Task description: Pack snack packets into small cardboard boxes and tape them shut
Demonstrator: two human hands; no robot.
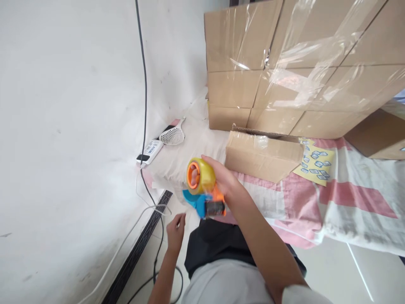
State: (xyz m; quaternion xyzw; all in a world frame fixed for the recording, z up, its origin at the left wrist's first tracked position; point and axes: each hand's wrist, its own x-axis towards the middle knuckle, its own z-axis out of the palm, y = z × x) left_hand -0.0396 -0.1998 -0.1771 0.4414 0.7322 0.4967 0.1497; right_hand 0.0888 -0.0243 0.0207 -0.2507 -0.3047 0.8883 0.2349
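My right hand (223, 178) is wrapped round a tape dispenser (200, 203), held up in front of my body near the bed's edge. The dispenser has orange and blue parts, a dark roller and a roll of yellow tape (207, 175) on an orange hub. Fingertips of this hand show through the hub's opening. Lower and to the left, my left hand (176, 232) hangs apart from the dispenser, its fingers curled closed with nothing visible in them.
Large flattened cardboard (234, 88), covered with clear tape, stands at the back. Before it are a small cardboard box (264, 154) and a yellow patterned sheet (316, 162). A white perforated scoop (173, 135) and white power strip (150, 152) lie by the wall, where cables (146, 84) run.
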